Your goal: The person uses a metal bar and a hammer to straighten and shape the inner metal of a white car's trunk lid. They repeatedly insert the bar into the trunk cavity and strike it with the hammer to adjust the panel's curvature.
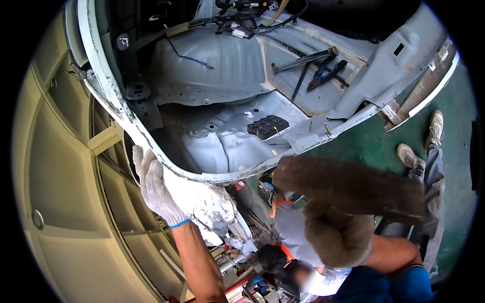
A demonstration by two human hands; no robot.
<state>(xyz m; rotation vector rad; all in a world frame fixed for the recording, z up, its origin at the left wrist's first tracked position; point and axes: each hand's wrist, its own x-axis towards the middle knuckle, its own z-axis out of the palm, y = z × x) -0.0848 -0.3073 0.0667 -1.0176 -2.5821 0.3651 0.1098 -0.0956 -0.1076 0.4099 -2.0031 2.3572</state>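
Brown board (353, 187) in the right hand (338, 235), left hand (151, 187) on the shell (222, 177)

The bare metal car shell fills the space in front of the worker I'm watching. The board, long and thick and smeared by movement, lies at a slant off the shell's near right edge. One end overlaps that edge from this angle; I can't tell whether they touch.

The right hand, in a fuzzy brown glove, is just on the near side of the board. Its grip looks curled around the board, though the blur hides the fingertips.

The left hand, in a pale knit glove with a blue cuff, rests against the shell's near left rim. Its grip is loose, fingers stretched out along the metal. Crumpled white and silver sheeting (214, 207) sits just beside it, below the same rim.

Inside the shell, toward its right side, lie blue-handled pliers (326, 76), with a metal bar (303, 59) and a thin dark rod (301, 83) near them. A black pad (268, 127) is on the shell's floor, closer to the near edge, and wires (237, 22) tangle along the far side.

Off the shell's near edge, a co-worker in a grey shirt (293, 227) bends low. Someone's pale shoes (411, 156) stand on the green floor (348, 141), right of the shell. A cream panelled wall (58, 166) runs down its left.
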